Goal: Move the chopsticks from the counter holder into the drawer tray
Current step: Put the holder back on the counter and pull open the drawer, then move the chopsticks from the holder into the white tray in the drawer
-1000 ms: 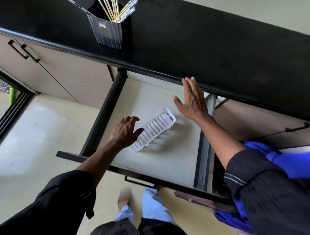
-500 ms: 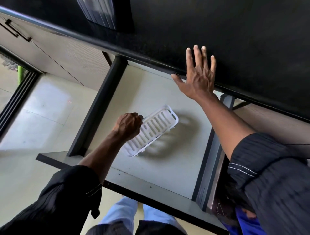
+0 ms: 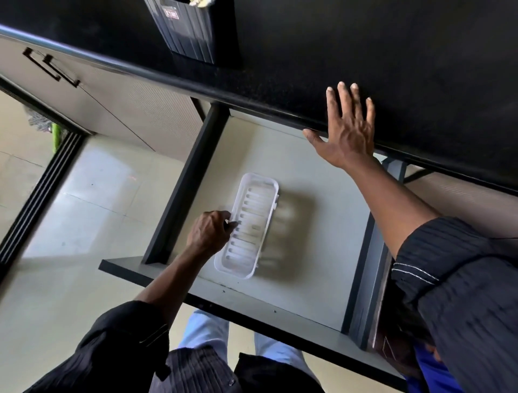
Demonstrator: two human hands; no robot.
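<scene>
While the left hand (image 3: pixel 209 233) curls its fingers over the long left rim of the white slotted tray (image 3: pixel 253 224) and grips it, the fingertips are blurred, so exact contact is hard to read. Tray lies inside the open drawer (image 3: pixel 314 252), long side running front to back, nearer the drawer's left wall. Blur smears its right edge and shadow; can't tell if it sits flat on the drawer floor or is slightly lifted.

Right hand (image 3: pixel 349 131) is palm down on the front edge of the black counter (image 3: pixel 392 56), fingers straight and spread, thumb out along the edge, holding nothing.

Chopsticks (image 3: pixel 200 2): only a few pale tips show at the top edge of the frame, standing in the dark ribbed holder (image 3: pixel 192 33) on the counter, well apart from the tray. Holder top is cut off and its small label is unreadable.

Right side of the drawer is partly hidden by the right forearm and black sleeve (image 3: pixel 448 280). Blue item (image 3: pixel 429 373) at lower right is cut off, unidentifiable. Cabinet door (image 3: pixel 126 92) at left has two dark handles
</scene>
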